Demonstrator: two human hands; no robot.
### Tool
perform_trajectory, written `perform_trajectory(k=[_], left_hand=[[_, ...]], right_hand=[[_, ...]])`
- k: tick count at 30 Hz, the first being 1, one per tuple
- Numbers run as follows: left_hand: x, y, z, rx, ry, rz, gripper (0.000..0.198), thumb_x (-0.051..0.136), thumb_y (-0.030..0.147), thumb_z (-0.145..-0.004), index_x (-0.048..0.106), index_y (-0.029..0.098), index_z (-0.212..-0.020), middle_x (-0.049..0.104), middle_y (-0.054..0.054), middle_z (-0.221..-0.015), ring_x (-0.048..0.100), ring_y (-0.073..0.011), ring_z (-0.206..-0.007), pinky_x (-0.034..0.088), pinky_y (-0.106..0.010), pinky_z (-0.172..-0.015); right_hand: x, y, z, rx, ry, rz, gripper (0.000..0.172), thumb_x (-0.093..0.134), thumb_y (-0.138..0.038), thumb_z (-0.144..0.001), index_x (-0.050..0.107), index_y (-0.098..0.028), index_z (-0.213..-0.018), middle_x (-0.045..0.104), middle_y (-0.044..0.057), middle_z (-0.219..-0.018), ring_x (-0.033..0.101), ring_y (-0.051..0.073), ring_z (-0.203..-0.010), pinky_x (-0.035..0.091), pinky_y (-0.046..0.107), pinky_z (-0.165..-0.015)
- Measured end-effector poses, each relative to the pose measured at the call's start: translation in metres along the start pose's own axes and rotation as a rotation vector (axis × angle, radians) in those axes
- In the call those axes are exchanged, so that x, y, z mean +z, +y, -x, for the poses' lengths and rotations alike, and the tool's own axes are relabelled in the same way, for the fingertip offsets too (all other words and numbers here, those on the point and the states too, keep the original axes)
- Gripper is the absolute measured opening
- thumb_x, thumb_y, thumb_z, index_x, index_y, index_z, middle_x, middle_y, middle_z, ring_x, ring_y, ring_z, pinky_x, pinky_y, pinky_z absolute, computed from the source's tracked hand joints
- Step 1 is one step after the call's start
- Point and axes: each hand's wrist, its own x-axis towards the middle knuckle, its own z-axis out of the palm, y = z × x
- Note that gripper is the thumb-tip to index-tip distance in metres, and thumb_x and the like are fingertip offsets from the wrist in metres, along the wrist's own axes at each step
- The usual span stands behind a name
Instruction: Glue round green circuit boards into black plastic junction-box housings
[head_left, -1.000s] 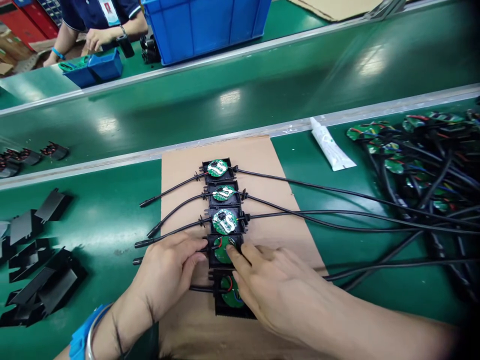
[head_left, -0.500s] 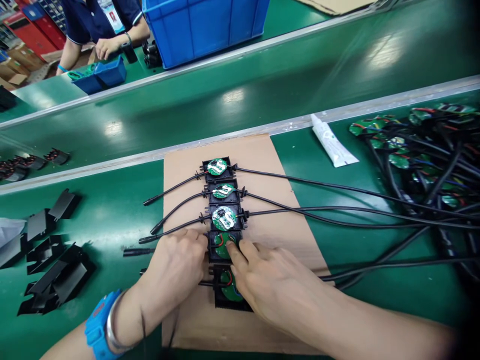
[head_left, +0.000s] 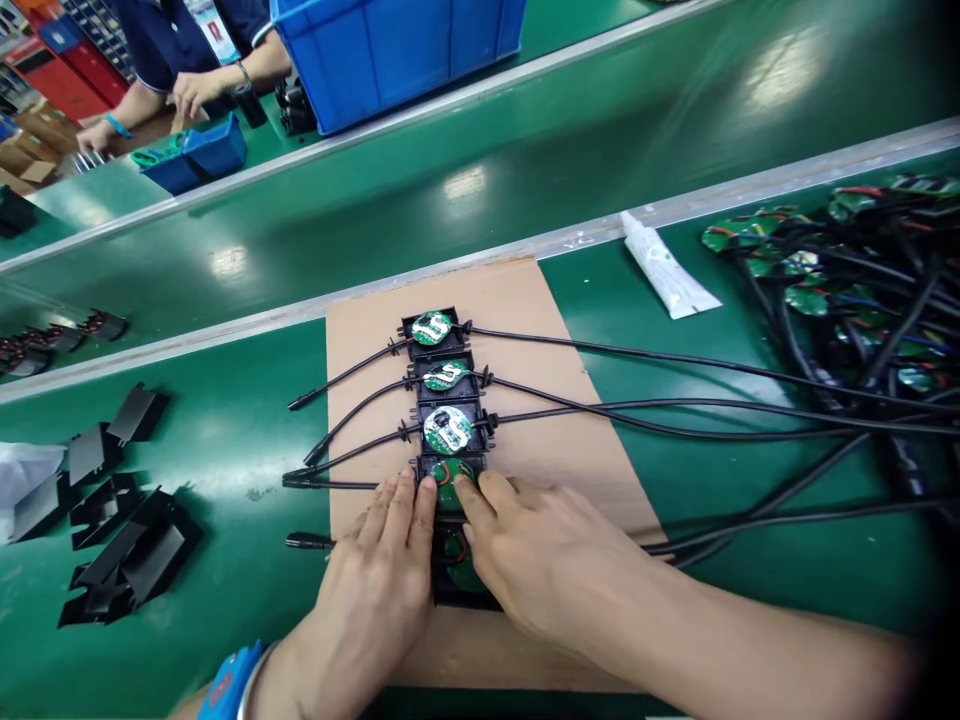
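Note:
Several black square housings (head_left: pixel 448 428) lie in a column on a brown cardboard sheet (head_left: pixel 525 300), each holding a round green circuit board (head_left: pixel 432 327) with black cables running left and right. My left hand (head_left: pixel 382 580) lies flat with its fingers stretched, the fingertips on the left edge of the fourth housing (head_left: pixel 450 475). My right hand (head_left: pixel 540 560) presses its index fingertip and thumb on that housing's green board, its palm over the right side of the nearest housing (head_left: pixel 454 575). Neither hand grips anything.
Loose black plastic covers (head_left: pixel 112 530) lie at the left. A white tube (head_left: pixel 664 268) sits beyond the cardboard. A heap of cabled green boards (head_left: pixel 847 290) fills the right. A conveyor belt (head_left: pixel 480 190) runs behind; a blue crate (head_left: pixel 405 50) and another person's hands (head_left: pixel 187 90) are beyond.
My left hand has turned from beside the fourth housing to lie flat, fingers pointing forward along its left edge. The right hand stayed on the board. The view shifted slightly.

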Motion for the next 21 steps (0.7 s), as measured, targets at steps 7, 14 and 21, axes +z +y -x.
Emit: perform_trajectory(k=[7, 14, 21], left_hand=[[-0.016, -0.015, -0.014, -0.044, -0.033, 0.22, 0.045, 0.04, 0.005, -0.081, 0.057, 0.009, -0.122, 0.066, -0.015, -0.116, 0.068, -0.0252, -0.093, 0.061, -0.038, -0.074], [-0.01, -0.019, -0.027, 0.142, 0.01, 0.488, 0.024, 0.044, 0.009, -0.092, 0.061, 0.014, -0.107, 0.065, -0.008, -0.109, 0.06, -0.0232, -0.1, 0.053, -0.041, -0.089], [-0.005, -0.018, -0.029, 0.109, -0.081, 0.59, 0.022, 0.044, 0.007, -0.092, 0.06, 0.014, -0.105, 0.062, -0.007, -0.113, 0.057, -0.022, -0.098, 0.051, -0.039, -0.087]], right_hand=[[-0.028, 0.02, 0.004, 0.13, -0.253, -0.418, 0.026, 0.042, -0.019, -0.085, 0.054, -0.016, -0.108, 0.064, 0.006, -0.085, 0.062, 0.022, -0.074, 0.041, 0.031, -0.061], [-0.028, 0.017, 0.012, 0.2, -0.166, -0.274, 0.011, 0.045, -0.015, -0.083, 0.055, -0.017, -0.088, 0.06, 0.005, -0.076, 0.056, 0.021, -0.064, 0.035, 0.032, -0.059], [-0.015, 0.016, 0.016, 0.113, -0.095, -0.265, 0.021, 0.036, -0.012, -0.09, 0.055, -0.017, -0.081, 0.059, 0.005, -0.074, 0.055, 0.019, -0.064, 0.031, 0.03, -0.057]])
